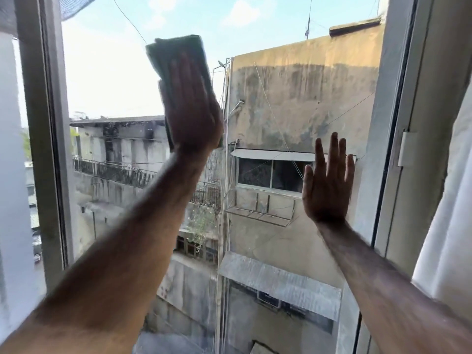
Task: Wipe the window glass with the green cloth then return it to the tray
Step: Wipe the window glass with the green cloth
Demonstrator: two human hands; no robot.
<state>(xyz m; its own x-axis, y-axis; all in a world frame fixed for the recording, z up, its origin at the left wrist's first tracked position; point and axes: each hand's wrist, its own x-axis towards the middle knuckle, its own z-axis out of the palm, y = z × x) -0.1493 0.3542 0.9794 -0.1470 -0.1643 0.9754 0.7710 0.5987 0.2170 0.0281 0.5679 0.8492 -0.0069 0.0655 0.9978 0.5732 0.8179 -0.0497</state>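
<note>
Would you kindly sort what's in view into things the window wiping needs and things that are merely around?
In use: folded green cloth, clear window glass, left hand pressing the cloth, right hand flat on the glass.
Merely around: white curtain, grey window frame.

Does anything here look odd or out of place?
Nothing stands out. The left hand presses the green cloth flat on the window glass, and the right hand rests open on the pane.

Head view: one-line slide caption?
Left hand presses green cloth against window glass; right hand braces flat, fingers spread.
</note>
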